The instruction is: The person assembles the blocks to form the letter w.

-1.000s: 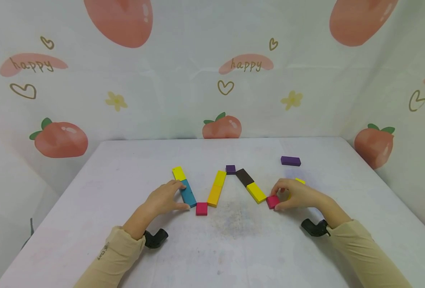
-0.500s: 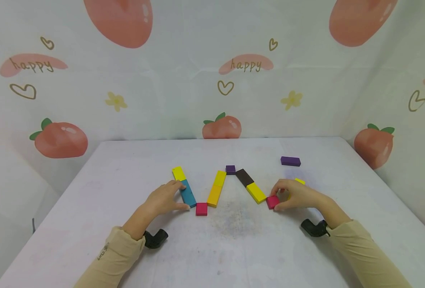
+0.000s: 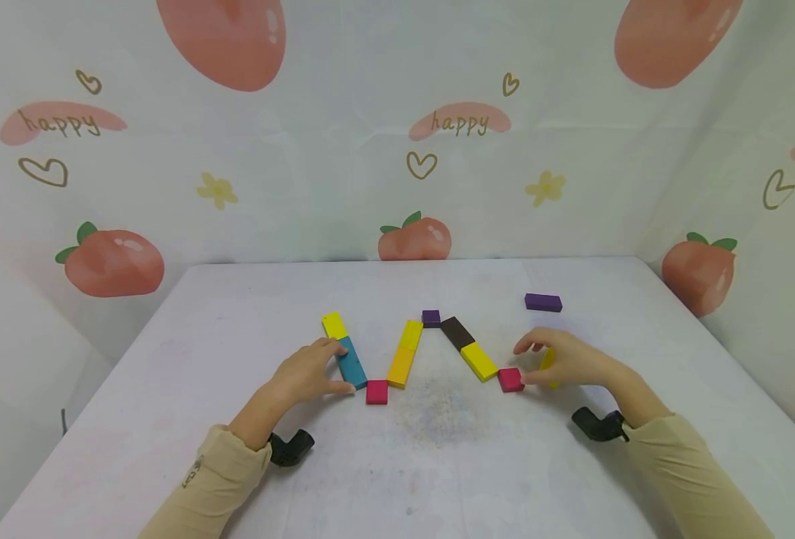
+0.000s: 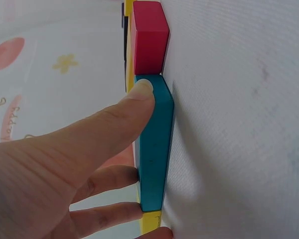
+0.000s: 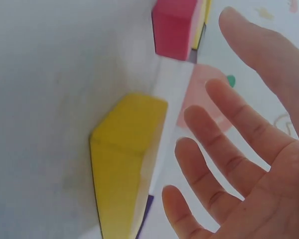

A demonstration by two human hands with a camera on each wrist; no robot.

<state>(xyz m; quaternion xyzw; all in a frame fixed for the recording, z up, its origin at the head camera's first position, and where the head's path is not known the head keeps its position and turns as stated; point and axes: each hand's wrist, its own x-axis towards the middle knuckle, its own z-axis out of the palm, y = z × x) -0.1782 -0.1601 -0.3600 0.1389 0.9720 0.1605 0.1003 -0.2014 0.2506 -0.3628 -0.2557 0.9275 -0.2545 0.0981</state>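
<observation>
Lying flat, teal block (image 3: 352,362) under fingers (image 4: 139,94)

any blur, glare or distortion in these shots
Head view: sharp and evenly lit, no glare, soft shadows, the white table's edges splay with wide-angle spread. Left wrist view: crisp on the teal rectangular block. Right wrist view: the right hand is soft and the yellow rectangular block slightly blurred.

"happy" on the backdrop (image 3: 460,122)
</observation>
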